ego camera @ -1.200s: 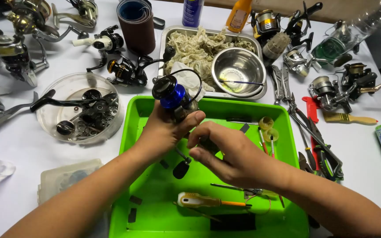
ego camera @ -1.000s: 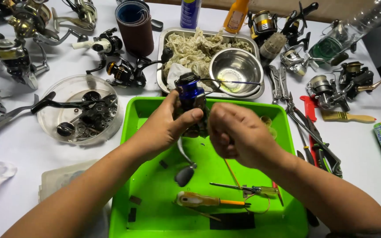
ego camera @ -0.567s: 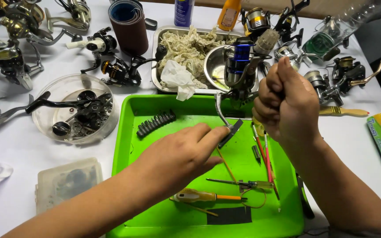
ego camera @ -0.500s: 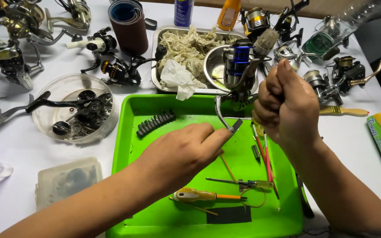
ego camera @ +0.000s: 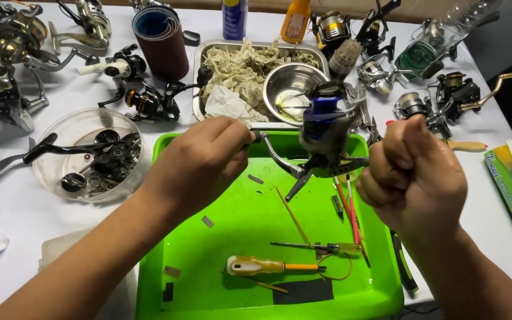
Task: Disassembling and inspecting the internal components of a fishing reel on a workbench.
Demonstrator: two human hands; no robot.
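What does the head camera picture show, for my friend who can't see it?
Two bare hands hold a blue and black fishing reel above a bright green tray: the right hand grips its foot in a fist, the left hand pinches its handle. Screwdrivers lie in the tray; many more reels surround it on a white table.

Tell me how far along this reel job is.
Done: one reel lies stripped in the clear bowl. In hand: the right hand holds the blue reel above the green tray, while the left hand grips its crank handle. Left: several whole reels wait on the table; a screwdriver lies unused in the tray.
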